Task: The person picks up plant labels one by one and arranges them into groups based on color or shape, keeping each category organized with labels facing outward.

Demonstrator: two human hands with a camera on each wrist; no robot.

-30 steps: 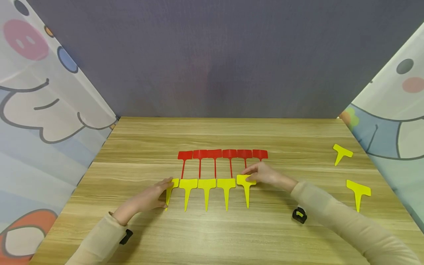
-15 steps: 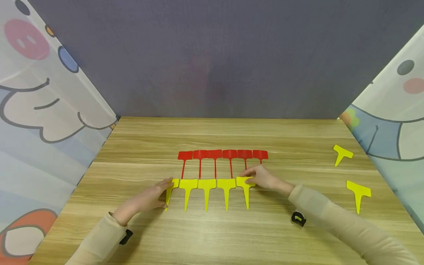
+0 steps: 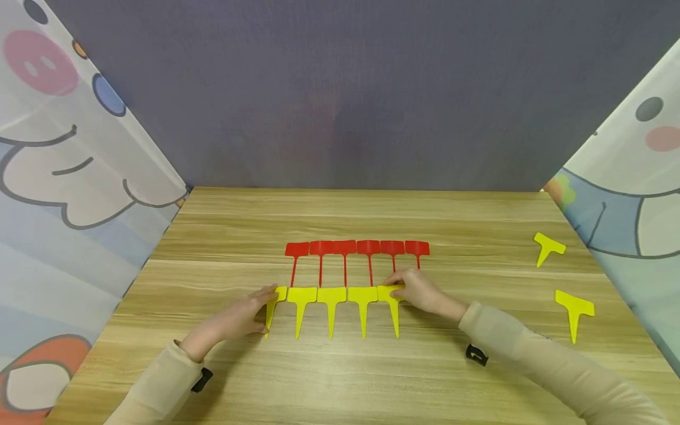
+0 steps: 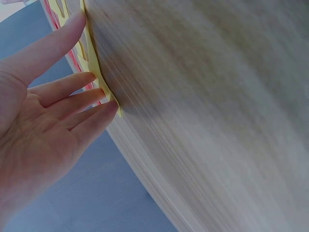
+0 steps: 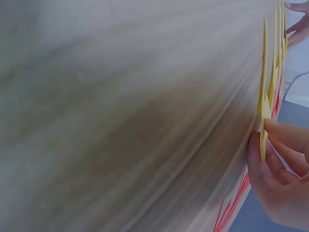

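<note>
In the head view, yellow T-shaped plant labels lie side by side in a row. My left hand (image 3: 239,321) rests on the leftmost yellow plant label (image 3: 273,303), with fairly straight fingertips on its head and the thumb at its pointed tip; the left wrist view shows this hand (image 4: 48,96) with its palm lifted off the table. My right hand (image 3: 422,290) pinches the head of the rightmost yellow plant label (image 3: 393,298) between thumb and fingers, partly covering it. That label's head meets the neighbouring yellow label (image 3: 363,295), all stems pointing towards me.
Behind them runs a row of red plant labels (image 3: 345,247), heads nearly touching. Two loose yellow labels, one further back (image 3: 547,247) and one nearer (image 3: 575,307), lie at the right on the wooden table (image 3: 340,378). A grey panel (image 3: 340,94) closes the back.
My right hand has drawn the rightmost yellow label slightly left and nearer to me, against its neighbour. My left hand has stayed in place.
</note>
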